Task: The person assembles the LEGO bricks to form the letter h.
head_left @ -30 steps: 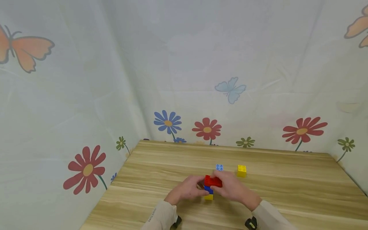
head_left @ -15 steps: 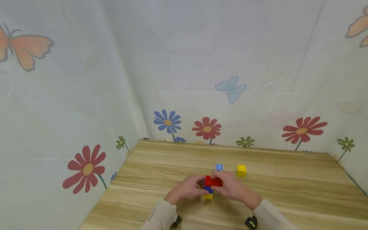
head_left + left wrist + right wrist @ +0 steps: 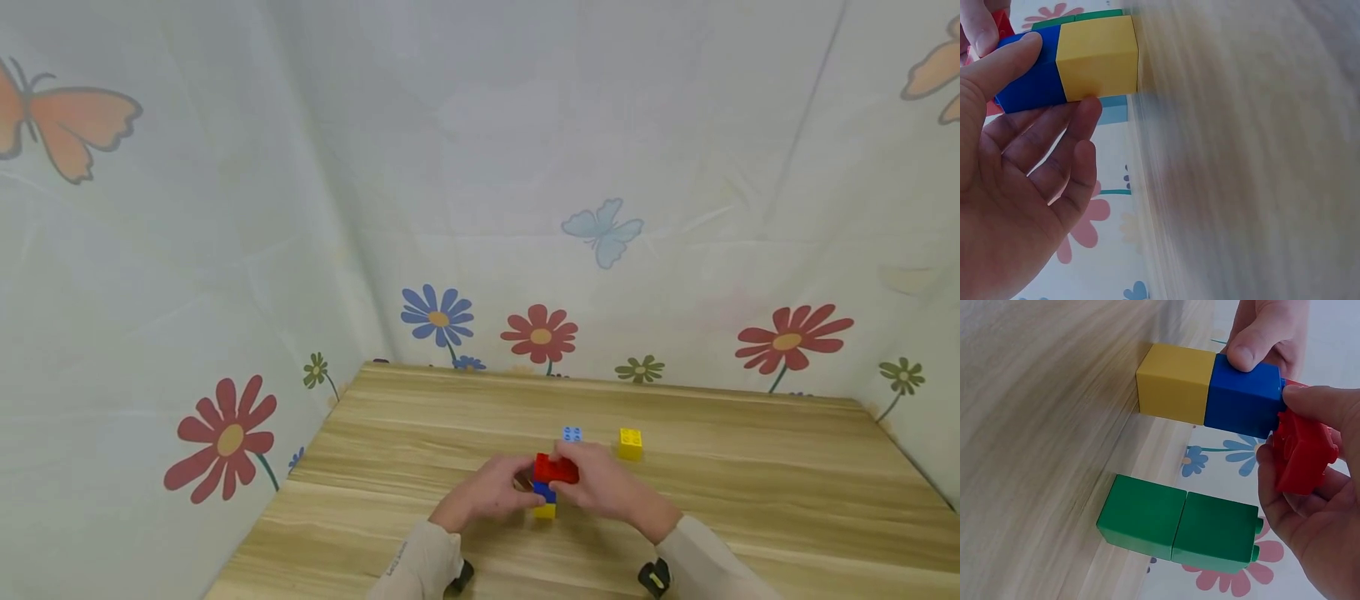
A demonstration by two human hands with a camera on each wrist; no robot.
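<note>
My left hand (image 3: 486, 493) grips a blue toy block (image 3: 1032, 72), thumb on one side and fingers on the other. That block sits on a yellow block (image 3: 1175, 384) standing on the table. My right hand (image 3: 606, 487) pinches a red brick (image 3: 555, 469) between thumb and fingers at the top of the blue block. From the right wrist view, the red brick (image 3: 1304, 453) overhangs the blue block toward the right hand; whether it is fully seated I cannot tell. Two stacked green blocks (image 3: 1175, 525) stand beside this stack, hidden from the head view.
Behind the hands on the wooden table (image 3: 420, 417) lies a light blue brick (image 3: 572, 434). A separate yellow block (image 3: 630, 444) stands to its right. Cloth walls (image 3: 480, 167) printed with flowers and butterflies border the table's back and sides.
</note>
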